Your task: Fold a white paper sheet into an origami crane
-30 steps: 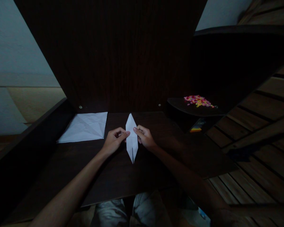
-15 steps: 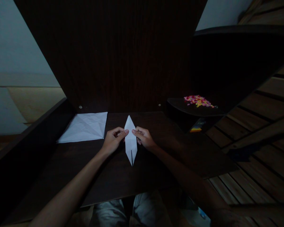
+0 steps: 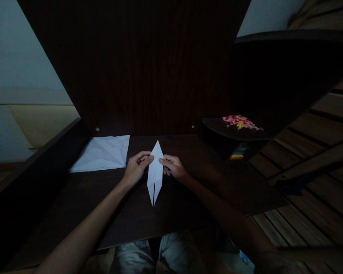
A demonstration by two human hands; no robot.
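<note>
A narrow white folded paper is held up over the dark desk, pointed at its far end. Its near end splits into two pointed flaps with a thin slit between them. My left hand pinches its left edge, thumb on top and fingers behind. On the opposite edge, my right hand grips it the same way, fingers curled partly out of sight. The paper leans slightly, its near tips toward the left.
Creased white paper sheets lie at the desk's back left, beside a raised side panel. Small pink, red and yellow pieces are heaped on a curved shelf at right. A tall dark panel closes the back.
The folded paper has tilted, its near tips swinging left and a little toward me, while its far tip shifted slightly right. Both hands keep their hold.
</note>
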